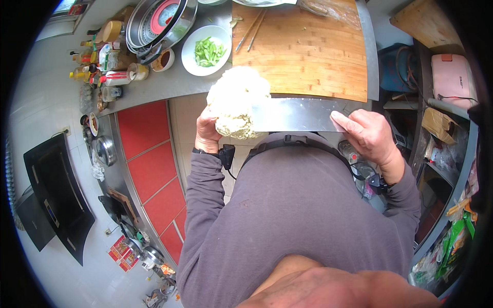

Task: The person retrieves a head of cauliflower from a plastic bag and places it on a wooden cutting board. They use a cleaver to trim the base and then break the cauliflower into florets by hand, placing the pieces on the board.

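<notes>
My left hand (208, 129) grips a large head of cauliflower (238, 96) from its left side; bright light washes out its upper part. In my right hand (366, 133) is a wide steel cleaver (296, 114), its handle hidden in the fist and the thumb resting along the blade. The blade lies level and reaches leftward to the cauliflower. It overlaps the cauliflower's right side, but I cannot tell how deep it sits. Both are held in front of my body, by the near edge of a wooden cutting board (304, 57).
Wooden chopsticks (252, 30) lie on the board. Left of it are a white bowl of cut green vegetable pieces (210, 52), a small bowl of dark sauce (163, 60), stacked steel pans (140, 27) and several seasoning bottles (115, 78). Shelves with a pink appliance (452, 79) stand at right.
</notes>
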